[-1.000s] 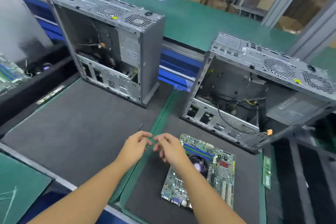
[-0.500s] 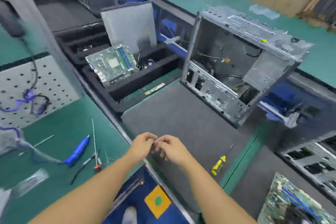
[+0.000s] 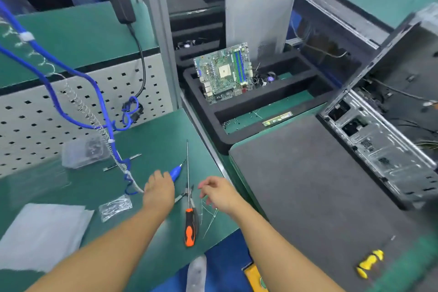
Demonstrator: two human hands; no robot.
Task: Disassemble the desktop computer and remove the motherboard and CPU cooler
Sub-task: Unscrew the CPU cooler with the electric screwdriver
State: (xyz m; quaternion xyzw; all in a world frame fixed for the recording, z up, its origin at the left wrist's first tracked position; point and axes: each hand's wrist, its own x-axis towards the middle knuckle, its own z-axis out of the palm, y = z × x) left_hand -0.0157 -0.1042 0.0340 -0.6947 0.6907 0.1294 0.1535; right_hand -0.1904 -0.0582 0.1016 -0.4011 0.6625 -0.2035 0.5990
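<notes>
Gripping blue electric screwdriver [image 3: 175, 170], left hand [image 3: 158, 191]; right hand [image 3: 219, 192] loosely curled, empty.

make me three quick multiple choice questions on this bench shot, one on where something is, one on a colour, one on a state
1. Where is the circuit board?
A. in the black foam tray
B. on the grey mat
C. inside the computer case

2. What colour is the long screwdriver's handle?
A. orange and black
B. yellow
C. white

3. What is the right hand doing?
A. hovering empty
B. gripping the screwdriver
C. holding pliers

Answers: 1 A, it leans in the black foam tray. 2 A, orange with black. 3 A, its fingers are loosely spread, holding nothing.
</notes>
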